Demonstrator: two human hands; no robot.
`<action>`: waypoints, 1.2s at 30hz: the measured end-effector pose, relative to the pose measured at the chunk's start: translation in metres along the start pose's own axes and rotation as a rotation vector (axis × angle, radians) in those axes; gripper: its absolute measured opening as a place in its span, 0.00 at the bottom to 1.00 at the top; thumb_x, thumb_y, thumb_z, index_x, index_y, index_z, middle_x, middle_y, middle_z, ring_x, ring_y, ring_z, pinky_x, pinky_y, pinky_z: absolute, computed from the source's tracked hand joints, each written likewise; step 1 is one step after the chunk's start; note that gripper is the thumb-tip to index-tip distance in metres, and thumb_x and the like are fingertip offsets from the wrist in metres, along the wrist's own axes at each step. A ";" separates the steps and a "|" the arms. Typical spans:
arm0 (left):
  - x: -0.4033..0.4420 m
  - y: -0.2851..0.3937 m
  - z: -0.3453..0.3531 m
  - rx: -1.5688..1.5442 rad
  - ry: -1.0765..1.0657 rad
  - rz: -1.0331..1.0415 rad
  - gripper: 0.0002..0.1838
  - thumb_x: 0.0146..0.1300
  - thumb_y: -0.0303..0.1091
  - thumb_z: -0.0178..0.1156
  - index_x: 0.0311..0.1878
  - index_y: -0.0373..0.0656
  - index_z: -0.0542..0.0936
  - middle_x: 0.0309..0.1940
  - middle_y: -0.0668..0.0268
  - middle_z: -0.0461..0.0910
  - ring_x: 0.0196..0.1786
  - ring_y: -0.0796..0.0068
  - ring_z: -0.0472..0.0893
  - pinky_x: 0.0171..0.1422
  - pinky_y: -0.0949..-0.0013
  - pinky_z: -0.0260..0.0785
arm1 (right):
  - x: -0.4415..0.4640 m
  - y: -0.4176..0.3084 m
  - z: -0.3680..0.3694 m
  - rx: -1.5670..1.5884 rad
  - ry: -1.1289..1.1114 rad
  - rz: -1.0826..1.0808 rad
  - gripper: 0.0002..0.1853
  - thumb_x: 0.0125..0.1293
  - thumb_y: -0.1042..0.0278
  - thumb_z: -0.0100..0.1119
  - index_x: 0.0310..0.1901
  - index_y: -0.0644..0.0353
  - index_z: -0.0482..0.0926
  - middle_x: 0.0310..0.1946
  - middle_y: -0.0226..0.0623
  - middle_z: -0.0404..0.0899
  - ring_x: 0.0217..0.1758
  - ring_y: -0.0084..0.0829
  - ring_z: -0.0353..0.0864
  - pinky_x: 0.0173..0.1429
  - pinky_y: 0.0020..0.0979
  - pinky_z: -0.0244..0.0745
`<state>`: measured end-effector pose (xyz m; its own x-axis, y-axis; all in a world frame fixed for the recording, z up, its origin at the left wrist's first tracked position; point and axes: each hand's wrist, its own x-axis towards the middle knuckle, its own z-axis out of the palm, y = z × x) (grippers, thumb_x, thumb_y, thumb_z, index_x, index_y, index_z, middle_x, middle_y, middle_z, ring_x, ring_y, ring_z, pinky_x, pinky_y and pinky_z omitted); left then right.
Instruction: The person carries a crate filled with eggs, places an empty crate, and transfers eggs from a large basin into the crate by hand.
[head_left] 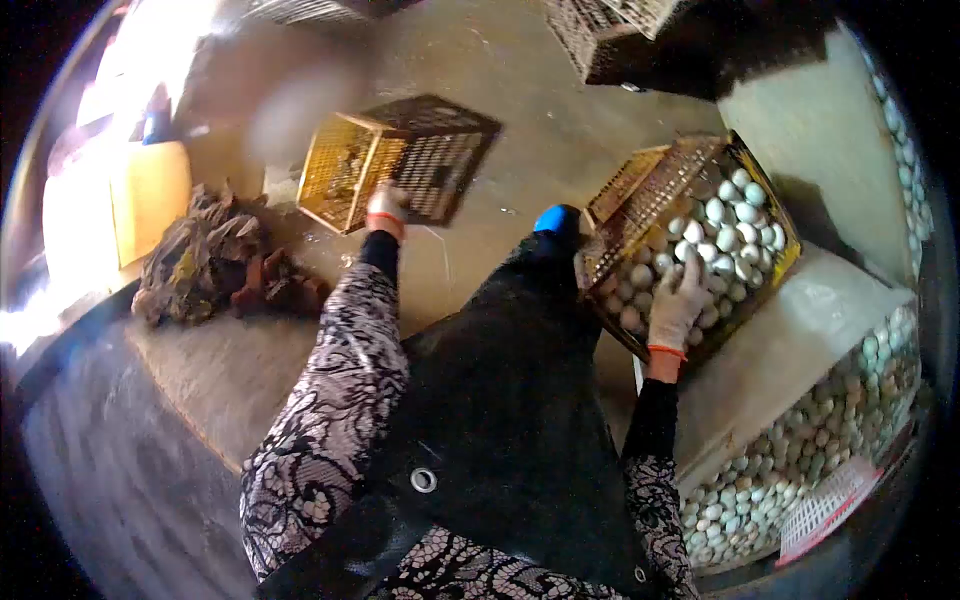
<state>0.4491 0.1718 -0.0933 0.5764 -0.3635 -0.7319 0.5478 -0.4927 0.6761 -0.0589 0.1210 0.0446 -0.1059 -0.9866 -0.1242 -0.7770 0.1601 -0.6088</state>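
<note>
My left hand [388, 205], in a pale work glove with a reddish cuff, is closed on the rim of a yellow-brown plastic crate [385, 165]. That crate is tilted on the floor, its lattice side facing me. At right stands a second lattice crate [785, 262], holding many pale eggs [722, 238]. My right hand [677, 305], gloved the same way, lies over these eggs with its fingers stretched out and touching some of them. Whether an egg is under its palm is hidden.
A heap of eggs [745, 500] fills a walled bin at lower right, with a pink-and-white basket [830, 510] on it. Dark crumpled material [205, 255] lies at left beside a yellow container [150, 195]. More crates [615, 45] stand at the back.
</note>
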 end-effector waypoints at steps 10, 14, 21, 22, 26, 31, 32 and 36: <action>0.063 0.067 -0.005 1.878 -0.115 0.600 0.20 0.62 0.38 0.48 0.56 0.41 0.67 0.48 0.60 0.73 0.47 0.67 0.73 0.49 0.66 0.66 | -0.071 -0.027 -0.086 -0.004 0.302 -0.062 0.17 0.54 0.73 0.58 0.48 0.55 0.74 0.46 0.42 0.75 0.49 0.43 0.75 0.49 0.38 0.74; -0.001 0.004 0.107 0.489 -0.447 0.243 0.15 0.61 0.29 0.53 0.52 0.39 0.72 0.44 0.63 0.76 0.40 0.72 0.75 0.40 0.70 0.71 | -0.109 -0.038 -0.175 -0.255 0.550 -0.062 0.15 0.55 0.74 0.56 0.47 0.55 0.74 0.44 0.41 0.76 0.47 0.44 0.76 0.47 0.36 0.74; -0.160 -0.036 0.253 0.594 -0.832 0.238 0.15 0.61 0.27 0.54 0.52 0.38 0.73 0.43 0.65 0.77 0.35 0.75 0.78 0.33 0.73 0.71 | -0.152 0.102 -0.239 -0.479 0.655 0.568 0.20 0.57 0.62 0.58 0.50 0.63 0.72 0.48 0.48 0.74 0.51 0.47 0.74 0.56 0.37 0.68; -0.174 -0.036 0.264 0.586 -0.865 0.245 0.15 0.61 0.27 0.54 0.52 0.38 0.73 0.42 0.65 0.77 0.34 0.74 0.78 0.33 0.74 0.70 | -0.151 0.143 -0.238 -0.507 0.586 0.607 0.26 0.55 0.57 0.60 0.52 0.64 0.71 0.50 0.50 0.73 0.53 0.48 0.72 0.57 0.39 0.67; -0.195 -0.044 0.289 0.618 -0.911 0.297 0.13 0.61 0.27 0.55 0.49 0.39 0.74 0.39 0.66 0.78 0.34 0.75 0.78 0.32 0.74 0.70 | -0.125 0.182 -0.248 -0.255 0.376 0.840 0.49 0.55 0.32 0.51 0.69 0.52 0.41 0.64 0.56 0.56 0.59 0.54 0.68 0.59 0.48 0.63; -0.205 -0.056 0.281 0.644 -0.814 0.251 0.12 0.60 0.26 0.53 0.48 0.40 0.75 0.38 0.64 0.77 0.31 0.74 0.78 0.30 0.73 0.71 | -0.120 0.171 -0.235 -0.124 0.535 0.758 0.43 0.50 0.45 0.62 0.64 0.59 0.58 0.59 0.53 0.65 0.63 0.48 0.63 0.63 0.41 0.61; -0.211 -0.056 0.276 0.671 -0.818 0.290 0.12 0.60 0.25 0.53 0.48 0.40 0.75 0.37 0.64 0.77 0.32 0.74 0.78 0.30 0.73 0.71 | -0.123 0.174 -0.230 -0.167 0.554 0.662 0.43 0.51 0.46 0.62 0.64 0.59 0.58 0.59 0.53 0.64 0.63 0.48 0.63 0.63 0.41 0.60; -0.217 -0.066 0.265 0.851 -0.944 0.577 0.12 0.60 0.26 0.51 0.47 0.38 0.76 0.36 0.65 0.78 0.35 0.74 0.79 0.38 0.73 0.72 | -0.122 0.133 -0.248 -0.226 0.375 0.709 0.43 0.50 0.49 0.61 0.65 0.60 0.56 0.60 0.51 0.64 0.63 0.46 0.63 0.64 0.37 0.59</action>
<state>0.1272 0.0739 -0.0021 -0.2164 -0.8990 -0.3808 -0.3524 -0.2919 0.8892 -0.3032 0.2550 0.1731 -0.7855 -0.6059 -0.1259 -0.5498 0.7766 -0.3078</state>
